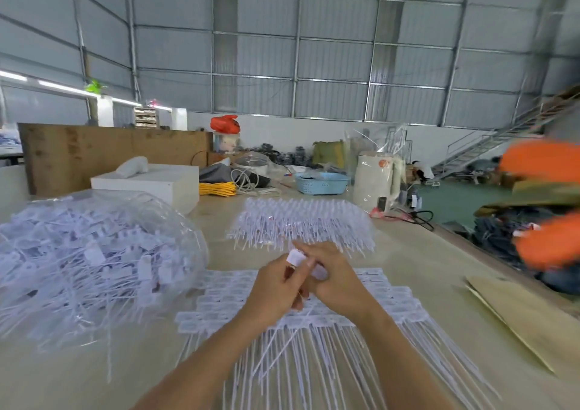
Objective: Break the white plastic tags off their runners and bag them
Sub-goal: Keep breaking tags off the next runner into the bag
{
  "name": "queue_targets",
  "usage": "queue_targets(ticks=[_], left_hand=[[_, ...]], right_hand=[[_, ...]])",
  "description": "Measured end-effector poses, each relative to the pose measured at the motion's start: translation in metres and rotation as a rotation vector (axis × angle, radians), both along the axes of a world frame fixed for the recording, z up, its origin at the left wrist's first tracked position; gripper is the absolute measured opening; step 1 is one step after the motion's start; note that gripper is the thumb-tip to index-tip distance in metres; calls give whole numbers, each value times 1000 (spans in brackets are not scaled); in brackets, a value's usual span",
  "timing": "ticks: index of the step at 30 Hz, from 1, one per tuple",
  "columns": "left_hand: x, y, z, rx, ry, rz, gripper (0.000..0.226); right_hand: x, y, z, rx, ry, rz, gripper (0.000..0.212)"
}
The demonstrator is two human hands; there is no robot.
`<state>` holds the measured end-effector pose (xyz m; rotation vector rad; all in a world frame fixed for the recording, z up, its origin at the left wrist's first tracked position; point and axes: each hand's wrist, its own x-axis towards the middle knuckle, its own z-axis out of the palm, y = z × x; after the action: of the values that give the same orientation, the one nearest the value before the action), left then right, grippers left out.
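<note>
While our hands meet above the runners (314, 318), our left hand (276, 287) and right hand (332, 276) both pinch one tag (295, 257), its tail hidden between our fingers. Loose tags fill the bag (94, 262) at left. Motion blur smears an orange figure (546, 196) at right.

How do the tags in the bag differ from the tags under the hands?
The tags in the bag lie loose and tangled, inside clear plastic at the left. The tags under the hands lie flat on the table in neat overlapping rows, heads lined up, tails pointing toward the person. Both are white plastic.
</note>
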<state>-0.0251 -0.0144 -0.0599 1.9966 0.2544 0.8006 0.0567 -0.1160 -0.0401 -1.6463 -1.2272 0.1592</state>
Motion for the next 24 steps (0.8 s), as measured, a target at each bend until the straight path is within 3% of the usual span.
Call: queue_targets(ticks=[2, 6, 10, 14, 16, 19, 21, 24], left_hand=[[-1, -1, 3, -112, -109, 53, 30], [-9, -2, 14, -246, -167, 50, 34], [-12, -3, 19, -369, -130, 78, 57], [-11, 2, 22, -374, -76, 151, 47], [-12, 2, 24, -397, -55, 134, 44], [-18, 10, 36, -529, -65, 54, 53], [-22, 20, 39, -582, -105, 18, 58], [-20, 20, 28, -482, -70, 19, 52]], right_hand=[[2, -1, 1, 3, 50, -18, 58], [-3, -1, 4, 51, 56, 59, 9], [-6, 3, 1, 0, -35, 100, 17], [-5, 7, 2, 17, -60, 104, 31], [0, 5, 1, 27, -136, 16, 35], [22, -10, -1, 45, -205, -308, 42], [34, -22, 0, 204, 51, -433, 38], [39, -35, 15, 618, 509, -252, 23]])
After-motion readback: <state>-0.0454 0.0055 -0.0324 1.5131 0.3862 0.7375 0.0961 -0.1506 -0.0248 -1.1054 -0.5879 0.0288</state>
